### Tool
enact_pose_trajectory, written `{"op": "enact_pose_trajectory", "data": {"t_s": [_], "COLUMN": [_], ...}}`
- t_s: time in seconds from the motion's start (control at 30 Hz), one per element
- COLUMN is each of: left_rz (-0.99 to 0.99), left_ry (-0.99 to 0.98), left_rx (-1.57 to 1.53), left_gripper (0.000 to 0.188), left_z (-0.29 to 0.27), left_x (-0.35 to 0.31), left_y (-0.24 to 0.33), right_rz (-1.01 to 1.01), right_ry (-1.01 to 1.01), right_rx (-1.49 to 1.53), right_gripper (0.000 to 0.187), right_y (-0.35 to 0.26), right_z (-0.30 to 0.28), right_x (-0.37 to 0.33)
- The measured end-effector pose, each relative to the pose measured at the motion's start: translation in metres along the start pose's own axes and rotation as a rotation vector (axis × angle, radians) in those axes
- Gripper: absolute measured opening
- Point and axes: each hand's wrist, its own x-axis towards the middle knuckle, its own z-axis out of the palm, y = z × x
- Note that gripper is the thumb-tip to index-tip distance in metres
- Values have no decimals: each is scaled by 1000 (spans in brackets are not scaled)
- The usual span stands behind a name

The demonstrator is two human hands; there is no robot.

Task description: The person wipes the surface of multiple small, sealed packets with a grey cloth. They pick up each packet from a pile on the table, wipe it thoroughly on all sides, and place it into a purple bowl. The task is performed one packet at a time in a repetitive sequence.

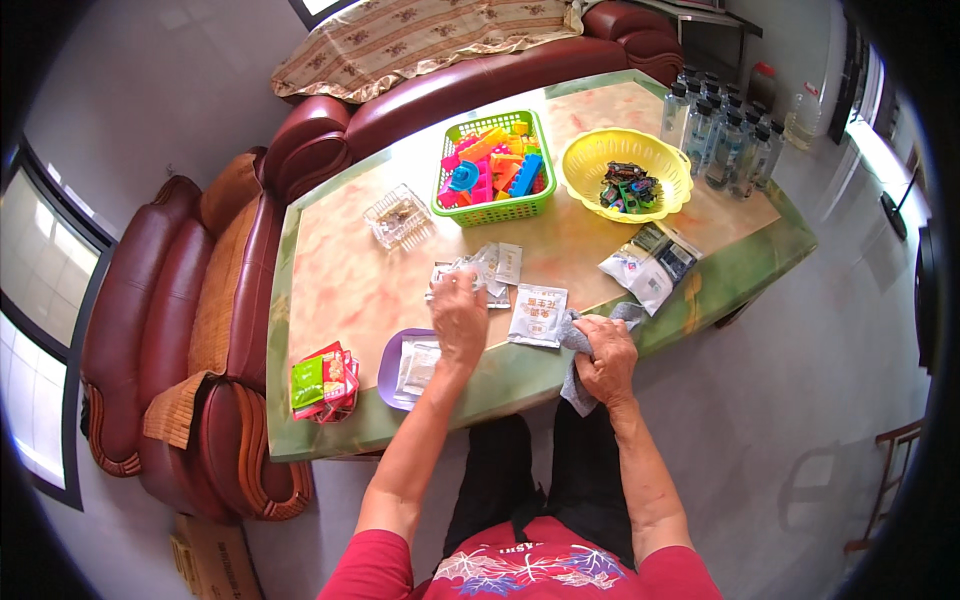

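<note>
Leather sofas [140,310] line a pale room around a marbled, green-bordered worktop [330,250], whose centre we take as the middle of our clock face, with 6 o'clock toward the person. At 12 we note a green basket [495,211] of bright plastic blocks; at 1 to 2, a yellow bowl [655,150]; at 8, a bundle of red packets [340,375]. White sachets [508,263] lie overlapped just toward 9 from centre, one printed sachet [538,316] lies flat at 6, and others rest in a purple tray [388,375] at 7 to 8.

For good handling of the sachets, we judge it best to separate one at a time by its sealed edge, steadying the overlapped ones beneath, and to keep the cloth from dragging the neighbouring sachet.

We see the left hand [460,325] with fingers half curled over the pile's near left part; its fingertips are blurred, so we cannot tell whether they pinch a sachet. We find the right hand [606,350], at 5, closed around a bunched grey cloth [577,392], which hangs past the worktop's near edge.
</note>
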Motion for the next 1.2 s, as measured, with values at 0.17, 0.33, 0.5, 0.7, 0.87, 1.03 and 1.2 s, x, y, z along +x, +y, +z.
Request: {"op": "enact_pose_trajectory", "data": {"t_s": [0.17, 0.33, 0.5, 0.7, 0.87, 1.03, 1.2], "left_rz": [188, 222, 108, 147, 143, 133, 100], "left_ry": [-424, -441, -433, -316, -245, -200, -185], "left_rx": [-270, -260, -315, -313, -340, -298, -280], "left_gripper": [54, 61, 61, 60, 50, 49, 48], "left_z": [-6, -28, -56, -50, -47, -43, -43], "left_x": [-59, -99, -128, -149, -150, -149, -151], "left_y": [57, 74, 68, 51, 52, 56, 57], "right_rz": [24, 102, 258, -180, -3, 149, -274], "right_ry": [5, 1, 40, -391, -382, -262, -441], "right_rx": [29, 67, 168, -17, -174, -306, -67], "right_gripper": [41, 42, 48, 42, 40, 35, 32], "right_y": [0, 5, -6, -50, -44, -42, -38], "right_z": [0, 2, 5, 26, 42, 51, 26], "right_x": [1, 1, 10, -6, 1, 6, 1]}}
